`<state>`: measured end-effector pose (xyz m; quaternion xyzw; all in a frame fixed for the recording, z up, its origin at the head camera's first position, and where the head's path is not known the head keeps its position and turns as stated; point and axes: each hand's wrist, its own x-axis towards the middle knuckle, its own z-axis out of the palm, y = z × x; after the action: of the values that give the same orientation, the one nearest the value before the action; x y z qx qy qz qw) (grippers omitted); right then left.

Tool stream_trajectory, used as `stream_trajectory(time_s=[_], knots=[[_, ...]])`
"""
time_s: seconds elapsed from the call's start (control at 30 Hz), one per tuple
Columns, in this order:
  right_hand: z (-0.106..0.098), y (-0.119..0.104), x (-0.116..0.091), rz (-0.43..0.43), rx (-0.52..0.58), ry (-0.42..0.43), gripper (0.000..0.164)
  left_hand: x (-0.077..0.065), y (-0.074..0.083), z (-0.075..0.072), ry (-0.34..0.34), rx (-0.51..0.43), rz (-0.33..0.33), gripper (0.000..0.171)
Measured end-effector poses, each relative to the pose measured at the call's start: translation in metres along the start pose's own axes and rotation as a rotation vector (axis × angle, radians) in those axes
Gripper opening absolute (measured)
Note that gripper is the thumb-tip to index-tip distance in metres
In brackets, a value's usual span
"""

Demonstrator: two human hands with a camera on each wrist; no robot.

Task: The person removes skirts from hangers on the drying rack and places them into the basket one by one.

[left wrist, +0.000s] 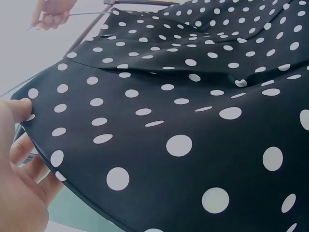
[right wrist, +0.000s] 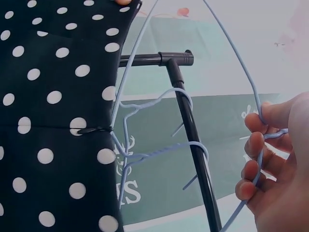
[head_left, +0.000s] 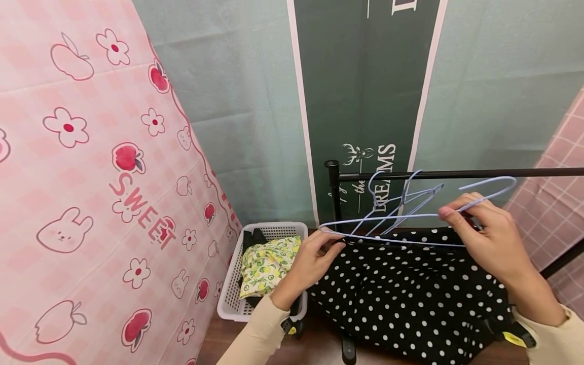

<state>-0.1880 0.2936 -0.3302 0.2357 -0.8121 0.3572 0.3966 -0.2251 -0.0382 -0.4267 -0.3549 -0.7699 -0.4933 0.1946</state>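
A light-blue wire hanger point(head_left: 383, 219) is held up in front of the rack, its hook pointing right. My right hand point(head_left: 490, 230) grips it just below the hook; in the right wrist view the fingers point(right wrist: 250, 189) curl round the wire. My left hand point(head_left: 315, 251) is at the hanger's far corner and pinches the edge of a black garment with white dots point(head_left: 406, 299). In the left wrist view the thumb point(left wrist: 19, 110) lies on the cloth, the other fingers behind its edge. The garment hangs down below the hanger's lower bar. A thin black loop point(right wrist: 96, 129) shows at its edge.
Two more blue hangers point(head_left: 403, 195) hang from the black rack rail point(head_left: 461, 175). A white basket point(head_left: 228, 299) with a lemon-print cloth point(head_left: 269, 263) and dark cloth stands on the floor at left. A pink printed curtain point(head_left: 100, 192) is on the left, a green one point(head_left: 237, 101) behind.
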Motion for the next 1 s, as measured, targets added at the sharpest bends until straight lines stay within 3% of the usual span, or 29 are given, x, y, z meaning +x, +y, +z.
stream_trajectory(time_s=[0.37, 0.67, 1.0], knots=[[0.000, 0.001, 0.008, -0.032, 0.120, 0.010, 0.008, -0.001, -0.005, -0.001, 0.010, 0.028, 0.026, 0.014], [-0.002, -0.009, 0.014, -0.050, 0.210, 0.056, 0.024, 0.003, -0.007, -0.007, 0.015, 0.054, 0.049, 0.013], [-0.001, -0.021, 0.018, -0.070, 0.311, 0.060, 0.023, 0.003, -0.003, -0.009, 0.013, 0.062, 0.012, 0.014]])
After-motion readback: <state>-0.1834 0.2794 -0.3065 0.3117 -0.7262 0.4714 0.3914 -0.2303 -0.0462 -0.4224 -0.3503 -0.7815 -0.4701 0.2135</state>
